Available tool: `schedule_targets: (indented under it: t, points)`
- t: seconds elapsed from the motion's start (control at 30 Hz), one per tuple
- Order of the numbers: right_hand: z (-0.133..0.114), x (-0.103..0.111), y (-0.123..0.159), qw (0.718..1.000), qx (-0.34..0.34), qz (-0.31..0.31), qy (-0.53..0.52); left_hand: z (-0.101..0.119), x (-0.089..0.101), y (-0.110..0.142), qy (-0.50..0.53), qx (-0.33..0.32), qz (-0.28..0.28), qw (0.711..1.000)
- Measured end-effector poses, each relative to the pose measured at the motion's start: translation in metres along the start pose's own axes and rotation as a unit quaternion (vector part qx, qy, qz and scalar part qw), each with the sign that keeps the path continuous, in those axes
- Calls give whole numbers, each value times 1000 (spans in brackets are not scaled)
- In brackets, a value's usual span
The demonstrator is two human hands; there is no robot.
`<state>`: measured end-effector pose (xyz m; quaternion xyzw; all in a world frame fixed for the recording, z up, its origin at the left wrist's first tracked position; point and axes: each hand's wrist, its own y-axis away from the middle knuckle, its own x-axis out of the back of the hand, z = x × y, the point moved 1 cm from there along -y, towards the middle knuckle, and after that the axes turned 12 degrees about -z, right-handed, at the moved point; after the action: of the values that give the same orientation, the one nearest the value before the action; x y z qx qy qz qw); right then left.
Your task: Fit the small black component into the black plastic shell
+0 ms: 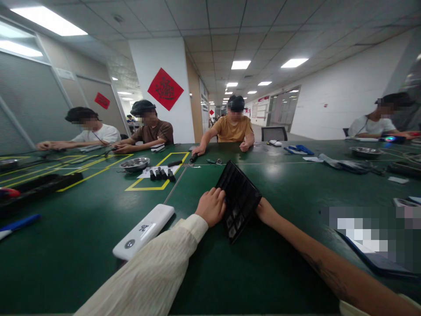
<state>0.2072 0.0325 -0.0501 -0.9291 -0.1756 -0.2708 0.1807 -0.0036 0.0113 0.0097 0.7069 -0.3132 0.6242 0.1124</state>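
In the head view a black tray with divided compartments [240, 193] is tilted up on its edge above the green table. My left hand [212, 206] has its fingers curled at the tray's left side, against or inside the compartments. My right hand [267, 211] grips the opposite edge, its fingers partly hidden behind the tray. A few small pale reflections or marks show in the lower compartments; I cannot make them out. To the left of my left forearm lies a white power bank [144, 232] with a handwritten number on it.
Several short black cylindrical parts [162, 174] stand on white paper inside a yellow-taped rectangle, beside a metal bowl [134, 164]. Across the table a person [234, 127] reaches toward a black tool. Far left are a long black tray [42, 188] and a blue-handled tool [23, 222].
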Motion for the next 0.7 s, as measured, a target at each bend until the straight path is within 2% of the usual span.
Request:
schedule_targets:
  t: [0.23, 0.7]
  points:
    - [-6, 1, 2, 1000, -10, -7, -11, -6, -7, -3, 28, 51, -7, 998]
    - [-2, 1, 1, 1000, -5, -12, -15, -4, -1, -3, 9, 26, -5, 1000]
